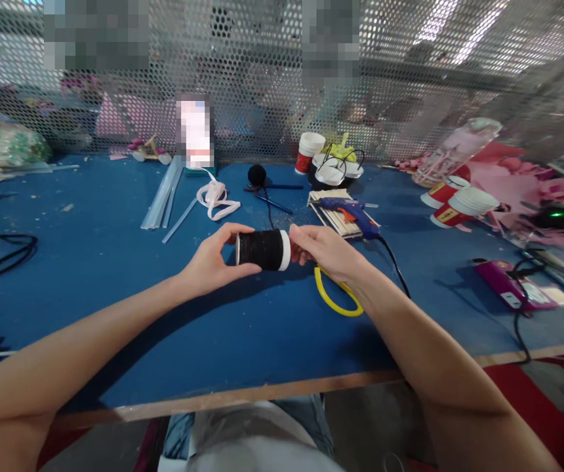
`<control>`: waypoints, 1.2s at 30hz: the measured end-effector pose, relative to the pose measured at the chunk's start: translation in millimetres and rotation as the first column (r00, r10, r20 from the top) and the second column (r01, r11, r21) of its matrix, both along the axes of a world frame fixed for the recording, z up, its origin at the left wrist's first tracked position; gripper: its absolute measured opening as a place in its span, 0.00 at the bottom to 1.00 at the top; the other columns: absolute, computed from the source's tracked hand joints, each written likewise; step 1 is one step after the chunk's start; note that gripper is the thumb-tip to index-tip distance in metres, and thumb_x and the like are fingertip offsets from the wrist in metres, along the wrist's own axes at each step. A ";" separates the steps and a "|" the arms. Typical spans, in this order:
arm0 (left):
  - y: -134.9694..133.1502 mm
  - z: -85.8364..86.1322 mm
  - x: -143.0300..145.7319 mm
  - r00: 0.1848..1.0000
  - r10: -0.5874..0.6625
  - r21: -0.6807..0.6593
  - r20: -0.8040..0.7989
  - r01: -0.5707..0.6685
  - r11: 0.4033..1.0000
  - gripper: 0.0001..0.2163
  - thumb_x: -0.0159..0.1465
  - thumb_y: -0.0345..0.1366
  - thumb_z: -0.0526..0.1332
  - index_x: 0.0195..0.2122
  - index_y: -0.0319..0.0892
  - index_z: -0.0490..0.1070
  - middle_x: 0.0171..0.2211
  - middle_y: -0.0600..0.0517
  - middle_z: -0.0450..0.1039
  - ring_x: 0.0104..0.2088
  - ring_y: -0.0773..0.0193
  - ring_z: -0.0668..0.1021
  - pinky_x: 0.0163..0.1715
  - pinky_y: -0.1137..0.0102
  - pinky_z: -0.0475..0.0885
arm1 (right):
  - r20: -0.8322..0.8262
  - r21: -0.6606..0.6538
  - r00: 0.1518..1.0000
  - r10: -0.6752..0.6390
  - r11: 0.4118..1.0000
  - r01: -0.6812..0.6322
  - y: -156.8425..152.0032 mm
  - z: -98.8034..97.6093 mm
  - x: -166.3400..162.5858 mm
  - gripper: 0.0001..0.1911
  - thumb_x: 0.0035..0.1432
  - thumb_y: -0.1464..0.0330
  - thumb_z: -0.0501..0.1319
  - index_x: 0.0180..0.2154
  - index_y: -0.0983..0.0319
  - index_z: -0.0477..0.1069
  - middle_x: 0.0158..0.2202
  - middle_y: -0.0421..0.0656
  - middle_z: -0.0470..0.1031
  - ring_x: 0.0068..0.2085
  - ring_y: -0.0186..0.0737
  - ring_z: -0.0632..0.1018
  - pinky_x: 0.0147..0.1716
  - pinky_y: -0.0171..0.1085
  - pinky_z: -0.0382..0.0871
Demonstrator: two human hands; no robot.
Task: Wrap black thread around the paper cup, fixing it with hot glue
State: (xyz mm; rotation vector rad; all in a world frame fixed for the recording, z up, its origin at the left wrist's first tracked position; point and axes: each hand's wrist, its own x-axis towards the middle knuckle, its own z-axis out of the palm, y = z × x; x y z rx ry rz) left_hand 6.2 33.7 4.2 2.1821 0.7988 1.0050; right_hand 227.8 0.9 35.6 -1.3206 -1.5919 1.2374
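A cup-shaped piece wrapped in black yarn [261,250], with a white band [285,250] at its right end, lies sideways in the air above the table. My left hand [216,262] grips it around the left end, thumb below and fingers above. At the white end, my right hand [321,249] has its fingers curled and pinched; what is between them is hidden. From the wrapped piece a black strand runs up towards a ball of black yarn [257,175]. Yellow-handled scissors [334,298] lie partly under my right wrist.
Behind my right hand, a blue glue gun [348,211] rests on wooden sticks [334,226]. White ribbon [216,196] and clear glue sticks [164,196] lie further left. Paper cups [463,206] and a purple power strip [513,285] are on the right. Perforated metal mesh [262,85] closes the back.
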 end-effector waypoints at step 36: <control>-3.4 10.2 -0.3 0.992 -0.096 -0.213 -0.080 0.077 0.974 0.24 0.54 0.43 0.63 0.50 0.42 0.61 0.47 0.47 0.68 0.45 0.57 0.72 0.46 0.64 0.67 | -0.023 0.182 0.989 -0.144 0.972 0.145 1.7 1.8 -1.8 0.13 0.58 0.60 0.52 0.40 0.61 0.67 0.39 0.44 0.73 0.40 0.37 0.73 0.38 0.39 0.67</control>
